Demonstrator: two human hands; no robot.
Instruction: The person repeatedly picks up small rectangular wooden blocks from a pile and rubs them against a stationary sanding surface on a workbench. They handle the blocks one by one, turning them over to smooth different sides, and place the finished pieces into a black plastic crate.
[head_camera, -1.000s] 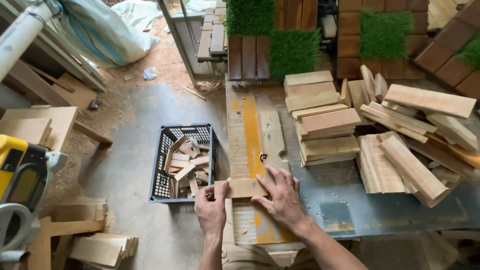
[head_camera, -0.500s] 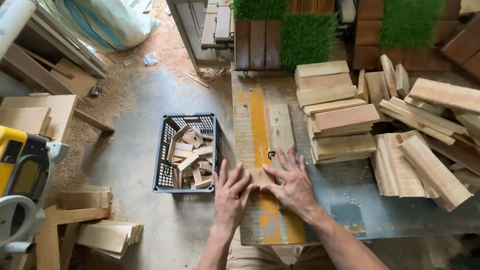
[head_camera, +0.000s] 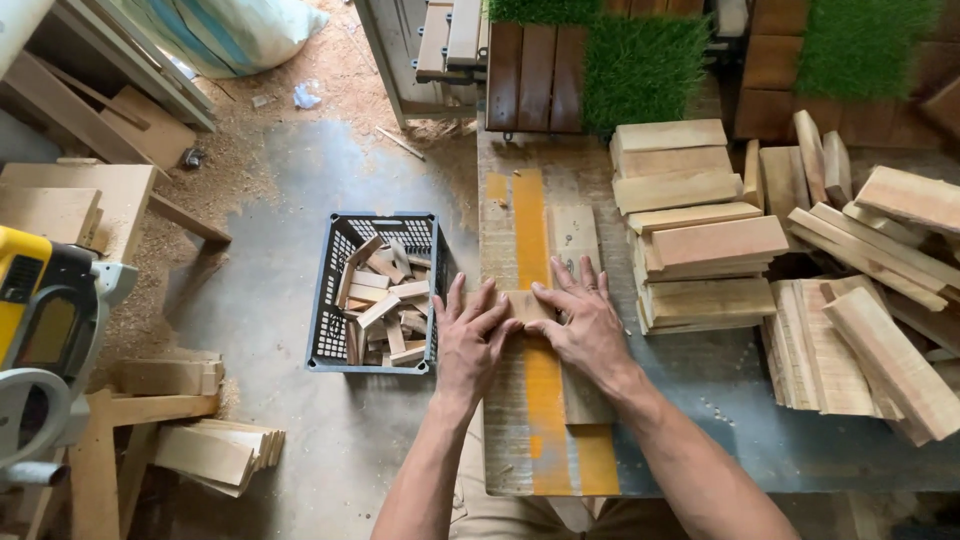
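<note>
**Two hands pressing a short wooden piece on a workshop counter**

Head view, looking down. The left hand (head_camera: 472, 340) lies palm down with its fingers spread and extended, the fingertips resting on the left end of a small, pale rectangular wooden block (head_camera: 523, 305). The right hand (head_camera: 585, 325) is likewise flat and open, fingers splayed, covering the right part of the same block; neither hand is curled around it, both press on it from above. The block lies crosswise on a worn grey counter (head_camera: 720, 400), across a broad yellow-orange painted stripe (head_camera: 535, 240) that runs away from the person, and touching a long light wooden board (head_camera: 573, 245) that lies along the stripe on its right side.

Just left of the counter edge, on the concrete floor (head_camera: 270, 300), stands a dark blue plastic lattice crate (head_camera: 372, 290) holding a loose heap of short wood offcuts (head_camera: 385, 300). To the right of the hands, on the counter, rises a neat stack of pale wooden planks (head_camera: 695, 225); further right lies an untidy pile of similar planks (head_camera: 880, 300). At the left edge of the view a yellow and grey mitre saw (head_camera: 40, 330) is partly visible, with cut boards (head_camera: 205, 450) below it. Squares of green artificial turf (head_camera: 640, 65) lie beyond the counter.
</note>
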